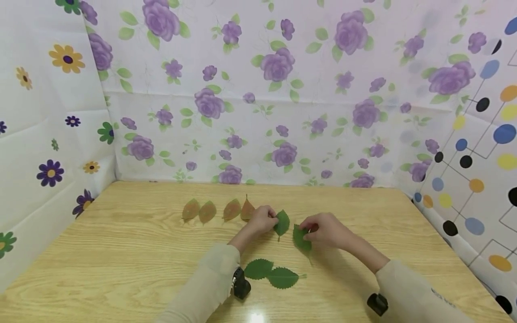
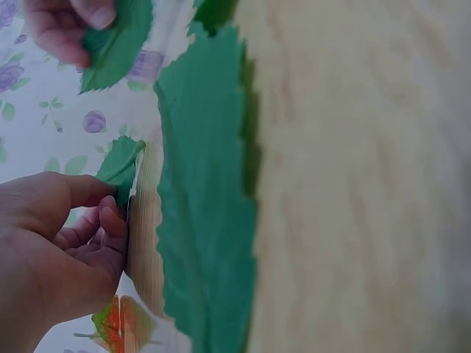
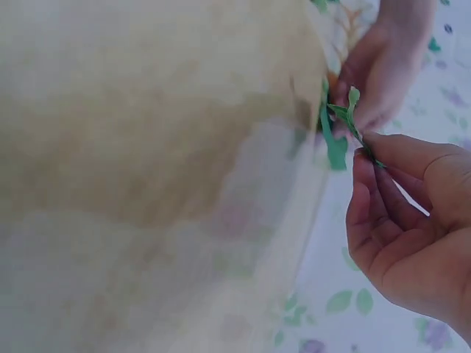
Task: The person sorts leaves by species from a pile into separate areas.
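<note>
Between thumb and fingers my left hand [image 1: 262, 220] pinches a green leaf [image 1: 282, 223] with a toothed edge, its stem pointing toward me. Just to the right, my right hand [image 1: 326, 229] pinches another green leaf [image 1: 302, 238] by its upper right side. In the right wrist view that leaf [image 3: 353, 121] appears nearly edge-on at the fingertips. Two more green leaves [image 1: 283, 277] lie on the table nearer to me, end to end and touching. Beyond the left hand is a reddish leaf [image 1: 247, 209], partly covered by that hand.
Several reddish-green leaves [image 1: 208, 211] lie in a row at the back left of the wooden table [image 1: 133, 251]. Flower-printed cloth [image 1: 250, 134] hangs behind the table, with patterned cloth at both sides. Each wrist carries a small black camera [image 1: 241, 285].
</note>
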Available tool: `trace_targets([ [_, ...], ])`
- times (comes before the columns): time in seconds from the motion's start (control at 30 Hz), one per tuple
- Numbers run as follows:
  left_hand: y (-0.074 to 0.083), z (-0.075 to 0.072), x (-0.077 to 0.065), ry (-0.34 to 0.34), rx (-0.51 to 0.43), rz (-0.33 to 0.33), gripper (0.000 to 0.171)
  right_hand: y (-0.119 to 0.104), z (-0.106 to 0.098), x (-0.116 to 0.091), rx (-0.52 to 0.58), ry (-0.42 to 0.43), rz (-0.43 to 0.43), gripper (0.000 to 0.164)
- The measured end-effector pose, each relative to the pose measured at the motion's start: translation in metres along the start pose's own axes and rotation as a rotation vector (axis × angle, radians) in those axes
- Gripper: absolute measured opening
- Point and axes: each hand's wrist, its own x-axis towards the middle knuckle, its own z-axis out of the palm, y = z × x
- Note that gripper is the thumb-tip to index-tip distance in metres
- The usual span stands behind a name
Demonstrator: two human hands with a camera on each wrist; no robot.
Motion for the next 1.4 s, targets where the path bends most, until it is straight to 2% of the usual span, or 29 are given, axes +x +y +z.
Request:
trace_targets([
  [0.27, -0.001, 0.000, 0.001, 0.027, -0.003, 0.009, 0.006, 0.024, -0.006, 0.019, 0.052, 0.079, 0.090, 0.024],
  [0.43, 0.000, 0.000, 0.000, 0.027, 0.015, 0.007, 0.009, 0.035, -0.005, 0.027, 0.200, 0.073, 0.203, 0.029],
  [0.57, 0.002, 0.001, 0.000, 0.028, 0.084, 0.028, 0.011, 0.040, -0.004, 0.031, 0.286, 0.042, 0.234, 0.034],
  [0.77, 0.004, 0.001, 0.000, 0.025, 0.148, 0.043, 0.012, 0.046, -0.001, 0.034, 0.276, 0.026, 0.244, 0.032],
  [0.93, 0.004, 0.001, 0.000, 0.027, 0.170, 0.040, 0.013, 0.048, 0.003, 0.036, 0.292, 0.005, 0.236, 0.032],
  [1.27, 0.004, 0.001, 0.000, 0.028, 0.197, 0.035, 0.013, 0.051, 0.009, 0.039, 0.248, 0.017, 0.263, 0.030],
  [1.4, 0.006, 0.000, 0.001, 0.035, 0.203, 0.045, 0.014, 0.051, 0.006, 0.039, 0.240, 0.012, 0.243, 0.030],
])
